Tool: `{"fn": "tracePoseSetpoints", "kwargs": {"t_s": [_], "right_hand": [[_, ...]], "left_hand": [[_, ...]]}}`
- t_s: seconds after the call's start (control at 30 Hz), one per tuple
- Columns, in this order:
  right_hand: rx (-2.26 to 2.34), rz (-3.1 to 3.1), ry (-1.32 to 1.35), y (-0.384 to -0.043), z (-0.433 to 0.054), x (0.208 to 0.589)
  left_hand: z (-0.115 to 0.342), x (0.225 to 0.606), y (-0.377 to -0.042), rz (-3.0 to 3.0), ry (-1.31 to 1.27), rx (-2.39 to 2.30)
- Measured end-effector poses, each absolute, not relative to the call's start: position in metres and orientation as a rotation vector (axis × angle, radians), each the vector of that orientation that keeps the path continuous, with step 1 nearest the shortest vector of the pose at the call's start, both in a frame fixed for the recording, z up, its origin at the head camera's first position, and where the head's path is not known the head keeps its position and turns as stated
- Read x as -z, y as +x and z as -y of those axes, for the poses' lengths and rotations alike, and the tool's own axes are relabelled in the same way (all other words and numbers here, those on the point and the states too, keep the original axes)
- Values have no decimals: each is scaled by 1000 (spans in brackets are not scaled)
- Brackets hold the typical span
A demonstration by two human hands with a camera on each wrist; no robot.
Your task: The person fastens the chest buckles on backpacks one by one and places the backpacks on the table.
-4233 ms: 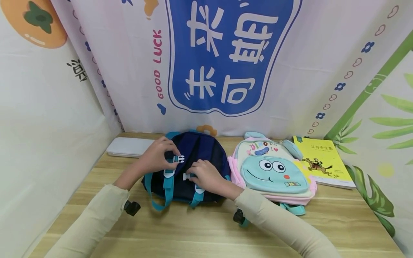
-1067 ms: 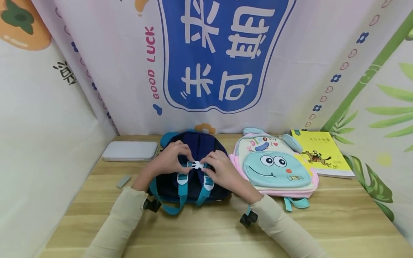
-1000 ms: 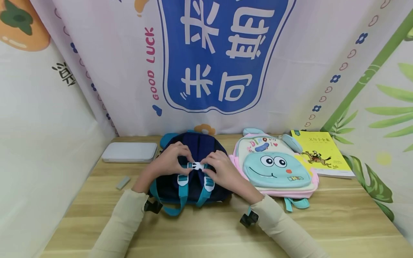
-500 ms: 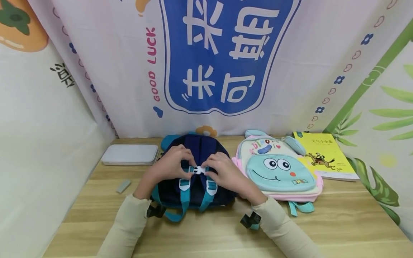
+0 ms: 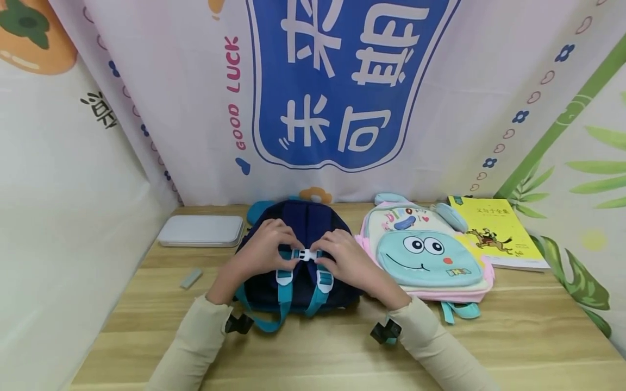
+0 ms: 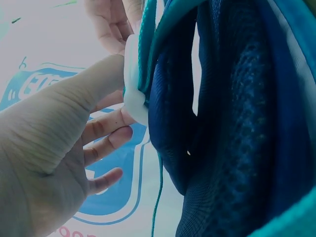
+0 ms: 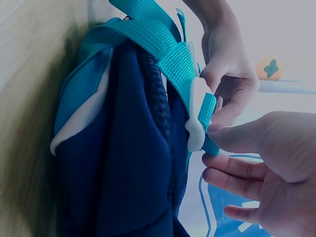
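A dark navy backpack [image 5: 308,214] lies on the table with its teal shoulder straps [image 5: 285,296] toward me. Across the straps sits a white side-release buckle [image 5: 307,254], its two halves meeting in line. My left hand [image 5: 269,247] pinches the left half between thumb and fingers. The right half is pinched by my right hand [image 5: 349,258]. Below the buckle, a white strap adjuster [image 5: 284,277] shows on each strap. In the right wrist view, the thumb of my right hand [image 7: 276,163] presses by the teal webbing [image 7: 207,111]; the buckle is hidden there.
A pink and mint cartoon backpack [image 5: 425,258] lies just right of the navy one, overlapping a yellow book [image 5: 494,228]. At the left back is a white flat case [image 5: 200,231], with a small grey block [image 5: 191,278] in front. A printed curtain [image 5: 205,136] hangs behind.
Earlier the buckle halves were apart, one in each hand; they have since come together between my hands. Over the last second the hands keep their pinch, and the view shifts slightly.
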State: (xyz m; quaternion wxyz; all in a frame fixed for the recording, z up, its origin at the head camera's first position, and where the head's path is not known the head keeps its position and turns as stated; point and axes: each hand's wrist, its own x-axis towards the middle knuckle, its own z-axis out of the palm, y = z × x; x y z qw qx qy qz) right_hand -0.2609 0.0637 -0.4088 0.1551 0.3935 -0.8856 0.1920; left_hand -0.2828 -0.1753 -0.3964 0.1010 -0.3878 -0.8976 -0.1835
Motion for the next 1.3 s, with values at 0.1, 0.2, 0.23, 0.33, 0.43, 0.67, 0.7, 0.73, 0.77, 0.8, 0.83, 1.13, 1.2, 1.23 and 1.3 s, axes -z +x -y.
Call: {"fn": "tracePoseSetpoints", "kwargs": {"t_s": [0.1, 0.2, 0.23, 0.33, 0.43, 0.67, 0.7, 0.73, 0.77, 0.8, 0.83, 1.13, 1.2, 1.23, 1.3], "right_hand": [[-567, 2563, 1122, -261, -66, 409], [-573, 2576, 1126, -262, -66, 410], [-575, 2577, 1129, -262, -66, 411], [-577, 2580, 1142, -263, -65, 411], [-581, 2587, 1152, -262, -65, 410], [-589, 2594, 1149, -261, -65, 409], [-587, 2589, 1152, -260, -65, 408], [-582, 2582, 1156, -260, -65, 408], [-578, 2576, 1160, -260, -65, 408], [-573, 2570, 1161, -260, -65, 408], [-568, 2563, 1165, -259, -65, 408], [-546, 2510, 1159, -260, -64, 411], [-553, 2508, 1156, -260, -64, 411], [-556, 2509, 1154, -260, -64, 411], [-557, 2511, 1153, -260, -64, 411]], "left_hand": [[173, 397, -282, 2647, -1144, 549], [174, 397, -282, 2656, -1140, 553], [174, 397, -282, 2658, -1140, 555], [175, 398, -283, 2669, -1139, 552], [174, 396, -281, 2687, -1132, 540], [171, 395, -279, 2682, -1124, 518], [171, 395, -279, 2678, -1127, 522], [170, 394, -278, 2673, -1131, 527], [170, 394, -278, 2668, -1136, 533], [170, 394, -278, 2663, -1141, 537], [170, 394, -277, 2658, -1144, 542], [170, 393, -274, 2626, -1149, 536], [170, 392, -274, 2624, -1150, 535], [170, 392, -273, 2619, -1151, 533], [169, 391, -273, 2616, -1150, 529]]}}
